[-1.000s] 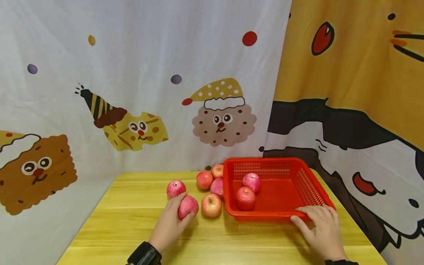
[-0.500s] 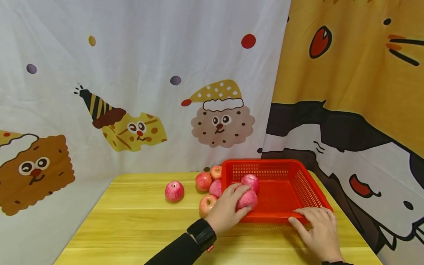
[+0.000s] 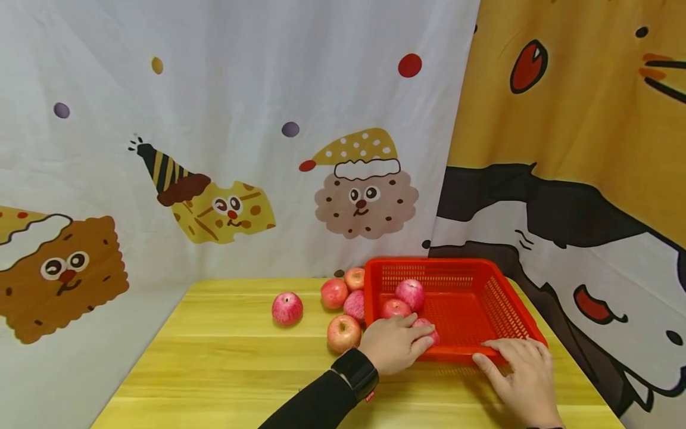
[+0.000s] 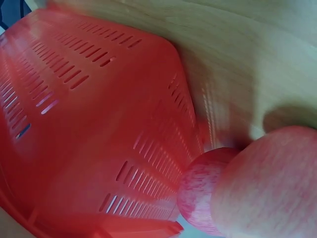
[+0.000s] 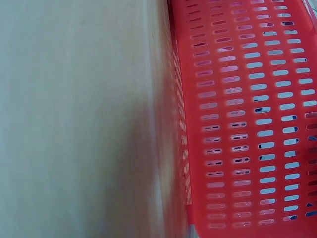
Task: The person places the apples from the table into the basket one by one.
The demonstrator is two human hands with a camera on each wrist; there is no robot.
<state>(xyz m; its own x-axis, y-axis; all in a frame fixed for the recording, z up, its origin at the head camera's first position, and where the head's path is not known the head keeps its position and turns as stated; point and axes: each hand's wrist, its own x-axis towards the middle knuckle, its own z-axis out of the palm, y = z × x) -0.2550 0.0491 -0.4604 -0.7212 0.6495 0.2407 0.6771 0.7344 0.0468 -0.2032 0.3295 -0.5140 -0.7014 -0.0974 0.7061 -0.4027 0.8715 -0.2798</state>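
Note:
My left hand reaches over the front left of a red plastic basket and holds an apple low inside it, fingers and thumb covering most of the fruit. Behind that apple lie two more, a pinkish-red apple and a streaked apple. At the basket's front right, my right hand grips the rim, its fingers over the edge and its thumb on the outer side. Neither wrist view shows a hand; the right wrist view looks at the slotted basket wall.
Left of the basket, several apples cluster on the wooden table, including a yellowish apple in front. One red apple sits apart, further left. A printed curtain hangs behind. The left wrist view shows apples outside the basket.
My left hand has carried an apple from the table rightward into the basket and lowered it towards the front. My right hand has stayed on the rim.

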